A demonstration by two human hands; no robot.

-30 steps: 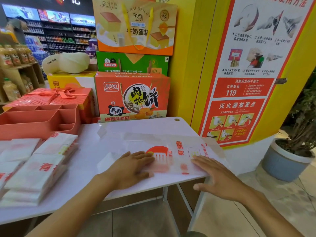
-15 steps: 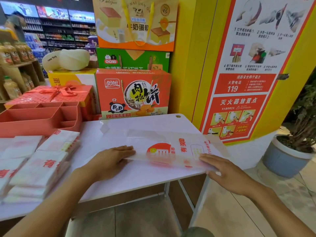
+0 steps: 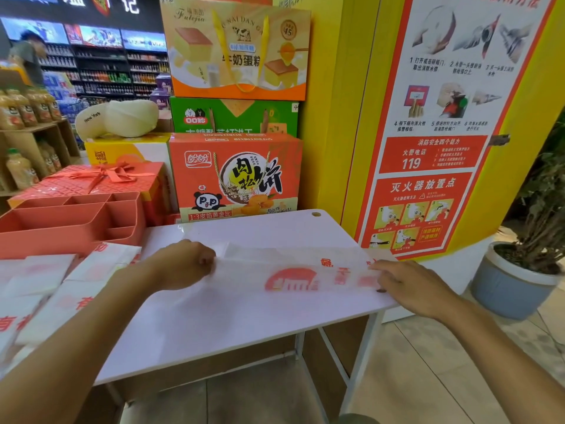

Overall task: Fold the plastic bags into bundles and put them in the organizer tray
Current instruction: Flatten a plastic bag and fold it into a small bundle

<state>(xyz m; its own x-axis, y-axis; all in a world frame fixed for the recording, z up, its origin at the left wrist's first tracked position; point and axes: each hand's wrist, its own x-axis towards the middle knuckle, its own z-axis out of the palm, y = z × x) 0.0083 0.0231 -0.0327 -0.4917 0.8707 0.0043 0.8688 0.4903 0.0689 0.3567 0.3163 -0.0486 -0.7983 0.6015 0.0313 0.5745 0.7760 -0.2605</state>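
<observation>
Your left hand (image 3: 183, 264) pinches the plastic bag (image 3: 290, 270) by its left end; your right hand (image 3: 406, 286) covers the right end, grip unclear. The bag lies across the desk (image 3: 214, 325). Pull it taut and match the long edges before creasing.

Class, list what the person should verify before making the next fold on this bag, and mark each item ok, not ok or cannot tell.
1. Left hand grips the plastic bag at its left end: ok.
2. Right hand is on the right end: ok. Pinching or pressing: cannot tell.
3. Bag is stretched lengthwise across the table: ok.
4. Long edges are lined up: cannot tell.
5. Organizer tray shows unfilled compartments: ok.
</observation>
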